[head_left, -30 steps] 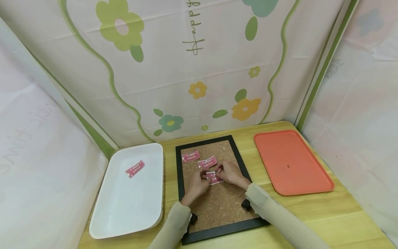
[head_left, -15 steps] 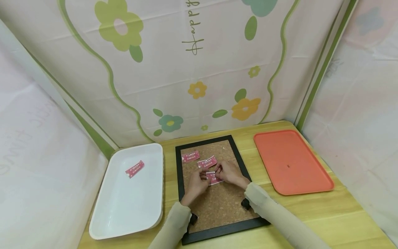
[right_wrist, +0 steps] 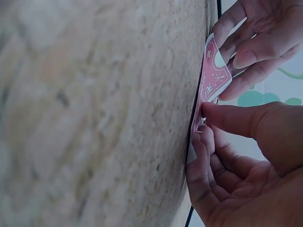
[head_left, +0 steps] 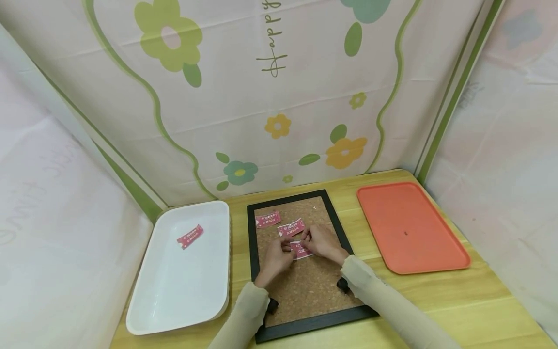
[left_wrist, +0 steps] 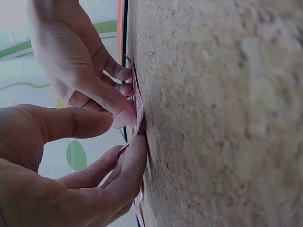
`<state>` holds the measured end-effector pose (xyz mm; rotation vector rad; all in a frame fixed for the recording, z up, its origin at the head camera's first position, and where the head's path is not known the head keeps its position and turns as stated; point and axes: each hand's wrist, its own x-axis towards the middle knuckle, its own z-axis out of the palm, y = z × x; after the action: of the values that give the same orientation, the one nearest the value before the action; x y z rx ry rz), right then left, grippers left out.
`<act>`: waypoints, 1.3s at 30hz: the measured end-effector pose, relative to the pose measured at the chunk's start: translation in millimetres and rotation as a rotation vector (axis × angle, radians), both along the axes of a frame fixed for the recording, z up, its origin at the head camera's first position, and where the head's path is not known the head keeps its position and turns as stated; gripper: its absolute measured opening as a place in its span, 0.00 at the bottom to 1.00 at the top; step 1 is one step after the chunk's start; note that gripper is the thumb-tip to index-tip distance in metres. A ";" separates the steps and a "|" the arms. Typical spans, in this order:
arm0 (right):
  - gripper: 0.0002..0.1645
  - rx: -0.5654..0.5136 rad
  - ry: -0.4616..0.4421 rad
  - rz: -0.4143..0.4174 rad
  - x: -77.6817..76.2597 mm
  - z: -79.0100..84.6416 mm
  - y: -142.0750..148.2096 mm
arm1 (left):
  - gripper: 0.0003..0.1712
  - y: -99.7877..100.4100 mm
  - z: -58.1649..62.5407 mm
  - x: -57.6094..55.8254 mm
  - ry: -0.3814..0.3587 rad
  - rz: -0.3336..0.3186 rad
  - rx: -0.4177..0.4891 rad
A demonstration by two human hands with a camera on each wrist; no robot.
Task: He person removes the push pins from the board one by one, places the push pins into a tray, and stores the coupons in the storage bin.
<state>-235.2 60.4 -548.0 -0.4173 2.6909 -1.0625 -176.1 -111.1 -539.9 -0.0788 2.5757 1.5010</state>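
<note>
A pink printed coupon (head_left: 300,250) lies near the middle of a black-framed corkboard (head_left: 311,291), between both hands. My right hand (head_left: 323,242) bends over its right part; in the right wrist view, thumb and fingertips meet on the coupon (right_wrist: 215,75). Whether a small pin sits between them is unclear. My left hand (head_left: 276,257) is at the coupon's left end. In the left wrist view its fairly straight fingers (left_wrist: 128,170) touch the raised paper edge, while the thumb stays apart. Two more coupons, one at the upper left (head_left: 268,220) and one nearer the centre (head_left: 290,227), lie farther up the board.
Left of the board stands a deep white tub (head_left: 174,291) with one loose pink coupon (head_left: 190,237) inside. A flat orange-red tray (head_left: 414,228) lies on the right, with a small dark speck on it. Flower-printed cloth (head_left: 218,106) hangs behind the wooden table (head_left: 462,300).
Both hands stay at the same coupon with hardly any motion. The right hand and sleeve have shifted very slightly left.
</note>
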 end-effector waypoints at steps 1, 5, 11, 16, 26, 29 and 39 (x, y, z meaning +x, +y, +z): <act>0.05 0.001 0.009 0.002 0.0 0.0 0.1 | 0.24 0.1 0.2 0.0 0.000 0.000 0.001; 0.05 0.001 0.041 0.011 0.3 0.1 0.3 | 0.23 0.5 -0.2 0.0 -0.006 0.009 0.004; 0.05 -0.027 0.033 0.025 0.3 0.4 -0.6 | 0.22 0.9 -1.8 0.1 0.003 0.016 0.009; 0.04 -0.024 0.006 0.029 0.8 1.0 -1.8 | 0.22 1.3 -1.5 -0.1 0.001 0.021 0.011; 0.04 -0.016 0.030 0.033 1.4 3.0 -2.2 | 0.22 0.6 -2.4 -0.5 0.014 0.014 0.002; 0.06 -0.018 0.034 0.032 1.3 3.2 -2.0 | 0.20 -0.4 -3.2 -1.5 0.032 0.002 -0.008; 0.03 -0.027 -0.019 0.041 1.6 3.9 -1.6 | 0.18 0.5 -2.0 -4.3 0.084 -0.030 -0.137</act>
<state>-233.6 58.8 -544.0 -0.4635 2.6426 -1.0873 -180.4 -110.6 -541.9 0.0070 2.7313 1.3440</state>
